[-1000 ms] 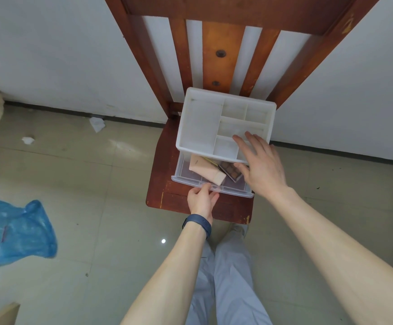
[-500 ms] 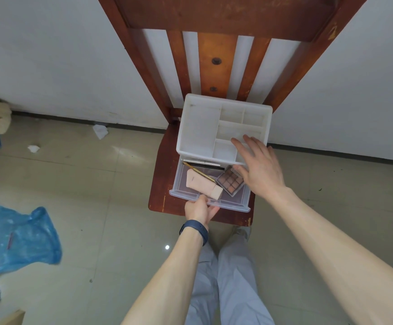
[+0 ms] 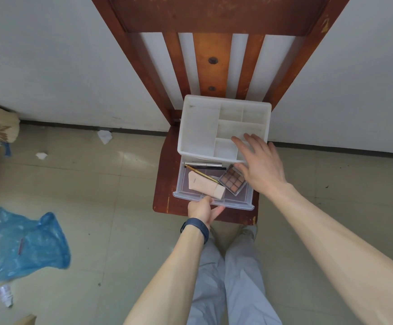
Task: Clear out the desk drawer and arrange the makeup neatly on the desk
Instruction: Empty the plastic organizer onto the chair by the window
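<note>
Floor and wall: pale tiled floor (image 3: 97, 184) under a white wall, with a blue plastic bag (image 3: 29, 245) lying far at the left, well apart from the work.
Chair: a red-brown wooden chair (image 3: 167, 174) serves as the desk; the white organizer (image 3: 197, 127) stands on its seat.
Drawer: the clear drawer (image 3: 177, 184) stands drawn out from under the organizer, toward the person.
Left hand: the left hand (image 3: 202, 208) grips the middle of the drawer's front edge, thumb above and fingers curled below.
Tube: a beige tube (image 3: 206, 187) lies in the front of the drawer, its long axis going from back-left to front-right, the near end just beside the left hand.
Sticks: slim makeup sticks (image 3: 203, 164) lie across the back, left to right, partly under the organizer.
Palette: an eyeshadow palette (image 3: 233, 181) lies turned at an angle on the right side.
Right hand: the right hand (image 3: 260, 166) rests flat on the organizer's front corner, fingers spread, holding nothing; its thumb is just beside the palette.
Judgement: the free right hand is the nearer one, so the palette is probably first to take.
</note>
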A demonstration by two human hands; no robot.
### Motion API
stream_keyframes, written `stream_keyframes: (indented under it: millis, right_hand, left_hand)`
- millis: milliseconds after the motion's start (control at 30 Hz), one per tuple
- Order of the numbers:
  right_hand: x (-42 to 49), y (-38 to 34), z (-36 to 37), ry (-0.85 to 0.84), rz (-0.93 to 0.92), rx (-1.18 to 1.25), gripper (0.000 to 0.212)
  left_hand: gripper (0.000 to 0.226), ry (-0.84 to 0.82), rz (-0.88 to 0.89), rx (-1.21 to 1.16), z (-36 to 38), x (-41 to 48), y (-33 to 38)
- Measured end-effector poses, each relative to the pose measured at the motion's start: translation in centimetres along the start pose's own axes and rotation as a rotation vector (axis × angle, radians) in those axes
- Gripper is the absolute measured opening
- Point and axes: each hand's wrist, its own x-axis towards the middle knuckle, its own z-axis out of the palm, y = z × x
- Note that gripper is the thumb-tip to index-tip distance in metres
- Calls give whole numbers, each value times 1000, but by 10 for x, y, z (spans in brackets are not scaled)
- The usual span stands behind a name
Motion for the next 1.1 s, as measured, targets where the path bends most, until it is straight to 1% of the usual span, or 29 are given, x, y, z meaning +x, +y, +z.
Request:
stream_keyframes:
  millis: [133,200,233,267,300,333,367,400,433,467,500,533,600,633,700,800,867,967,1100]
  right_hand:
    - [-3,-3,-1,11,1,-16,72]
    - [-8,-7,-3,75,9,-13,71]
    - [-14,-9,-4,145,19,18,66]
    - [-21,-12,-3,238,30,60,58]
    - [-30,-15,-1,330,46,101,46]
    - [-40,-18,3,382,58,139,33]
    - [-50,-22,7,369,65,177,21]
    - [-58,-27,11,297,80,217,13]
    - [-64,-33,15,190,113,247,13]
    - [-66,-39,19,78,159,252,19]
    - [-65,-43,25,-25,210,223,29]
    - [-62,-46,29,-101,254,181,39]
    - [-51,-51,36,-186,307,111,55]
    - [-45,-53,39,-203,325,79,58]
    - [-35,-55,44,-230,354,6,59]
    - [-30,-59,47,-252,290,-155,60]
    - [-31,-60,48,-292,217,-261,65]
    - [-35,-55,52,-312,123,-377,69]
    - [-43,-48,55,-283,21,-408,72]
  left_hand:
    - [40,4,-16,55,0,0,-1]
    - [45,26,-30,144,-4,-3,0]
    - [49,72,-28,230,-7,-6,1]
    - [50,136,9,357,-11,-10,2]
    - [45,208,111,528,-16,-13,1]
    - [37,255,280,720,-22,-14,0]
    - [29,259,487,894,-27,-16,0]
    - [23,231,706,1039,-32,-17,3]
    - [17,191,890,1172,-34,-15,9]
    - [16,150,1029,1313,-34,-11,17]
    - [22,112,1127,1461,-32,-5,25]
    - [30,72,1180,1601,-29,2,34]
    - [42,2,1215,1830,-21,14,46]
    - [44,-17,1215,1917,-17,19,50]
    - [44,-35,1228,2055,-10,27,54]
    - [41,-68,1289,2226,-4,33,59]
    - [41,-100,1311,2285,-5,35,62]
    - [41,-146,1373,2305,-11,36,64]
    - [46,-217,1491,2276,-19,34,67]
